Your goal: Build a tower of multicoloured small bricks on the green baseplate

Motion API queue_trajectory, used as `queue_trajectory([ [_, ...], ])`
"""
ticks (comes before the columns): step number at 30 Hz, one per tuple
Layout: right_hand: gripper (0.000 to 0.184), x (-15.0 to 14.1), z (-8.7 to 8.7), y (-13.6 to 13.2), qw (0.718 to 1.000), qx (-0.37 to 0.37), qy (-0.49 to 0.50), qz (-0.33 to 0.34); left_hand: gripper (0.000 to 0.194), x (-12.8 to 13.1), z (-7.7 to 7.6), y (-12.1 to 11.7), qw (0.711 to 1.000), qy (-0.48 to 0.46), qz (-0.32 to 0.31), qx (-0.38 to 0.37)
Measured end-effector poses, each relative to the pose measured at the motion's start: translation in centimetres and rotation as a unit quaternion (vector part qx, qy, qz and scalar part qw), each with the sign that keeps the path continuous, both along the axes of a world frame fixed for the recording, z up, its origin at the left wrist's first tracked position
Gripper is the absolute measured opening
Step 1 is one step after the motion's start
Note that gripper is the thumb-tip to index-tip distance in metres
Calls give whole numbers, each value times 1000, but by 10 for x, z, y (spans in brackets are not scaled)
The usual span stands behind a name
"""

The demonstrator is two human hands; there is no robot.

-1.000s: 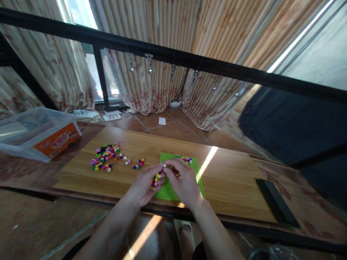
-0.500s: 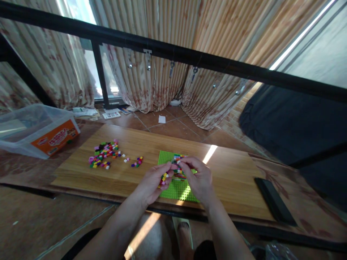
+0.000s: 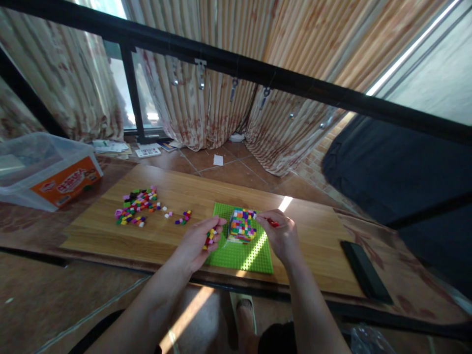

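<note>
Several small coloured toy bricks [image 3: 211, 237] lie in my left hand [image 3: 199, 241], whose fingers curl around them at the left side of the green baseplate [image 3: 236, 258]. On the plate stands a block built of many small bricks [image 3: 243, 226], with a multicoloured top and layered sides. Just right of that block is my right hand [image 3: 282, 233], its thumb and fingers bent together. A small red brick [image 3: 273, 223] shows between those fingers. The right fingertips are close to the block's upper right corner; whether they touch it I cannot tell.
A loose pile of bricks [image 3: 142, 201] lies on the left of the wooden board [image 3: 306, 246], with a smaller group [image 3: 183, 218] nearer the plate. A clear plastic bin [image 3: 47, 167] stands far left. A dark flat object [image 3: 365, 271] lies on the right.
My hands have parted: the left moved left with its bricks, the right moved right, away from the left. The built block is now uncovered. A white brick at the fingertips is no longer seen there.
</note>
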State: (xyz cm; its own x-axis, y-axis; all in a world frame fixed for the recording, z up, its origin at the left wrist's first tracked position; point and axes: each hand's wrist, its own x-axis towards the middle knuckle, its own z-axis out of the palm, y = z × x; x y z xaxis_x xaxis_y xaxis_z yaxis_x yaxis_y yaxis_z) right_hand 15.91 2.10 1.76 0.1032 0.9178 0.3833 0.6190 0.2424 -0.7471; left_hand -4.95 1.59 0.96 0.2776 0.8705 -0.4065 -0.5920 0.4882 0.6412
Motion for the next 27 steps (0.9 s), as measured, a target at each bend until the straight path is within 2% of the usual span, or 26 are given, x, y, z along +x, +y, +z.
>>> queue_trajectory([
  [13,15,-5,-4,1,1000,-3,23,12,13,1,0,0,1000,3,0,-8],
  [21,15,-4,-8,5,998,-20,49,-16,13,0,-1,0,1000,-4,-1,-8],
  [27,19,0,-14,10,987,-64,142,-35,12,0,0,0,1000,-4,7,-15],
])
